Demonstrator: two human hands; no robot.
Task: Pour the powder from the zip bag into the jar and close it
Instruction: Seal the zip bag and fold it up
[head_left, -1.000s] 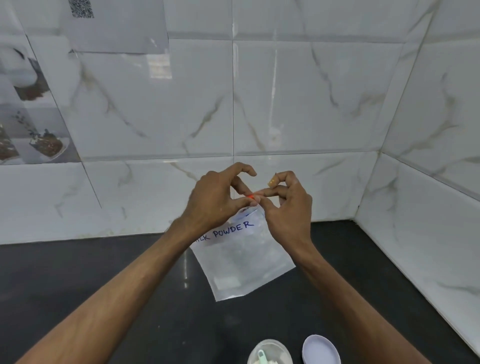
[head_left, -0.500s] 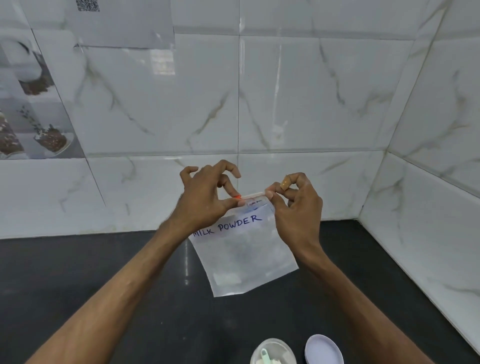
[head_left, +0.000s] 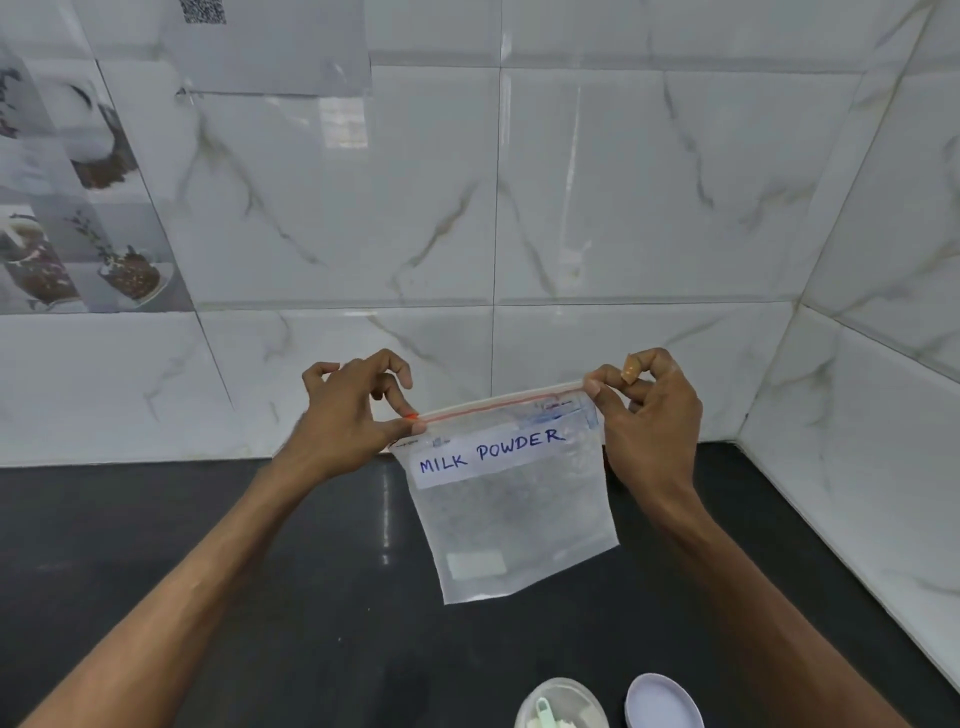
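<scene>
Zip bag (head_left: 514, 514) is held up in the air over the black countertop (head_left: 234, 597), in front of the marble-look tiled wall (head_left: 623, 208). It hangs down from its top edge and touches nothing below.

Left hand (head_left: 353, 415) pinches the left end of the red zip strip (head_left: 493, 406) between thumb and index finger. Its other fingers are curled and lifted off the bag. Right hand (head_left: 649, 415) pinches the right end of the strip the same way, thumb against index, remaining fingers curled above. There is a tan plaster (head_left: 630, 368) on one right fingertip.

The hands are well apart and the strip is stretched straight between them, its right end a bit higher than the left. Cannot tell if the zip is sealed or parted.

The bag is clear plastic and cloudy white inside. A white label (head_left: 491, 453) under the strip is handwritten "MILK POWDER" in blue. A small white rectangle (head_left: 475, 565) sits low in the bag.

The jar (head_left: 563, 699) is at the bottom edge, cut by the frame, open, with a pale green scoop (head_left: 544, 709) and some white stuff inside. The round lid (head_left: 662, 704) lies on the counter just right of the jar.

A paper sheet with a QR code (head_left: 202, 10) is on the wall top left. Picture tiles (head_left: 78, 234) are at far left.
</scene>
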